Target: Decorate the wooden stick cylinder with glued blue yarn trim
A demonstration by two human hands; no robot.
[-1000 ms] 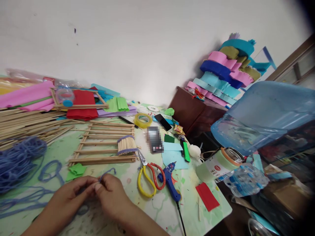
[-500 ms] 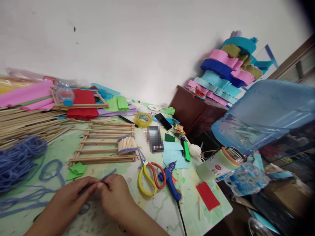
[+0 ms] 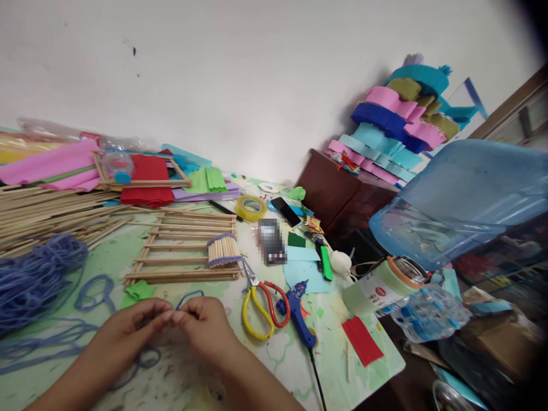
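Blue yarn [image 3: 189, 294] shows as a small loop above my right hand [image 3: 206, 326], and more of it curls below my left hand [image 3: 139, 324]. Both hands meet with fingertips pinched together, closed on the yarn; the part between the fingers is hidden. Just beyond them lies a frame of wooden sticks [image 3: 171, 261], with a small stick panel [image 3: 224, 251] bound in blue yarn at its right side. A tangled heap of blue yarn [image 3: 38, 279] sits to the left. Scissors [image 3: 257, 308] with yellow and red handles lie right of my right hand.
A blue glue gun [image 3: 299, 314] with its cord, a red paper piece [image 3: 362, 341] and a thermos [image 3: 381, 285] are on the right. Loose sticks [image 3: 51, 211] and coloured paper [image 3: 148, 177] fill the back left. Tape [image 3: 250, 209] and a phone [image 3: 286, 212] lie further back.
The yarn end above my right hand now bends into a loop, and more yarn shows under my left hand. My hands stay pinched together; the view has shifted slightly.
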